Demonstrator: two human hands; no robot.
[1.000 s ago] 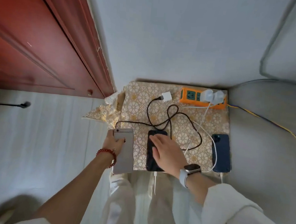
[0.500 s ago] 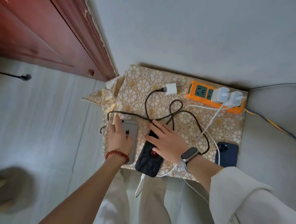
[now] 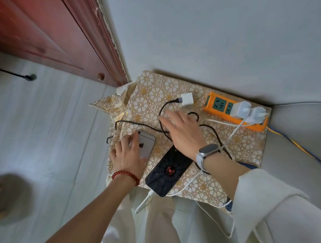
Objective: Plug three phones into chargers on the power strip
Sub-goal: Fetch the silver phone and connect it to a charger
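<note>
**Two phones wired, silver one under your left hand**

Your left hand (image 3: 127,153) lies flat on the silver phone (image 3: 146,143), fingers straight, pressing it face-down on the floral-covered table (image 3: 250,142) near its left edge. Not gripping, just resting on it.

Your right hand (image 3: 182,130) reaches over the black braided cable (image 3: 135,124), fingers spread and extended toward the loops in the middle of the table. The palm hides the cable under it, so I cannot tell whether you are pinching it; the visible fingers look released.

The black phone with the red spider case (image 3: 168,171) lies tilted just beside the silver one, with a white cable (image 3: 144,201) plugged into its near end, which overhangs the table edge. The dark blue phone (image 3: 250,166) is mostly hidden behind your right forearm.

The orange power strip (image 3: 212,109) sits at the far right corner, with two white chargers (image 3: 247,112) plugged in side by side. A third white charger (image 3: 186,99) lies loose on the table left of the strip, with the black braided cable attached to it.
</note>
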